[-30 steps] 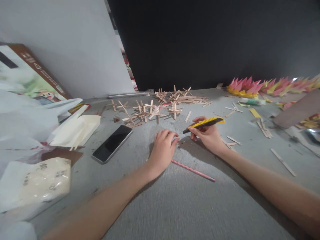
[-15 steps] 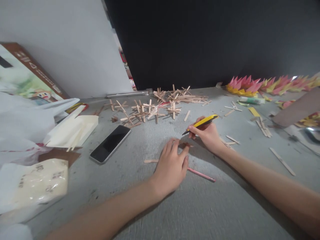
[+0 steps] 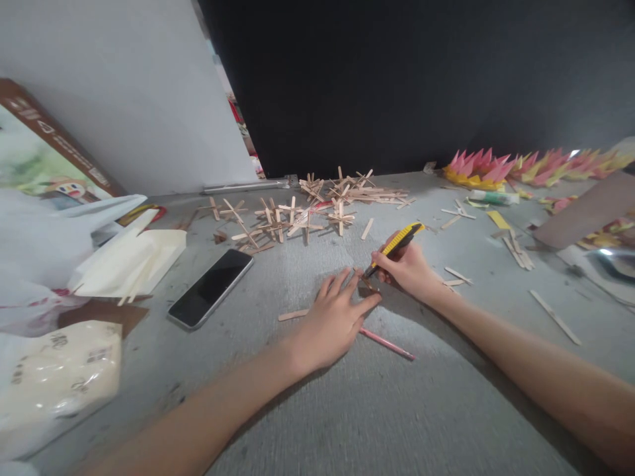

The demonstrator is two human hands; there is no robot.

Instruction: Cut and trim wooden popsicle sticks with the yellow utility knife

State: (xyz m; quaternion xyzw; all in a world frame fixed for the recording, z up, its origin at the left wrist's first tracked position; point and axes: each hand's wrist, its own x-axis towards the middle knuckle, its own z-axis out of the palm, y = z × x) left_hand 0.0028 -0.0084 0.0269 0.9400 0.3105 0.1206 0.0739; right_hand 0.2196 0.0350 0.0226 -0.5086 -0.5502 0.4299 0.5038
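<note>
Gripping the cutter (image 3: 403, 239) pen-like, likely for control, the right hand (image 3: 407, 270) holds its tip at a stick (image 3: 369, 284) mid-worktop (image 3: 397, 423); the left hand (image 3: 333, 320), fingers spread, apparently steadies it.

The right hand (image 3: 404, 270) is gripping a yellow-and-black plastic utility knife (image 3: 401, 242), its tip pointing down at a thin brown wooden piece (image 3: 370, 286); contact is remaining unclear. The left hand (image 3: 333, 322), fingers spread, is partly covering a slim pink pencil (image 3: 389, 344). A black-screened rectangular phone (image 3: 211, 289) is lying leftward; pale flat wooden sticks (image 3: 340, 217) are lying heaped behind.
</note>
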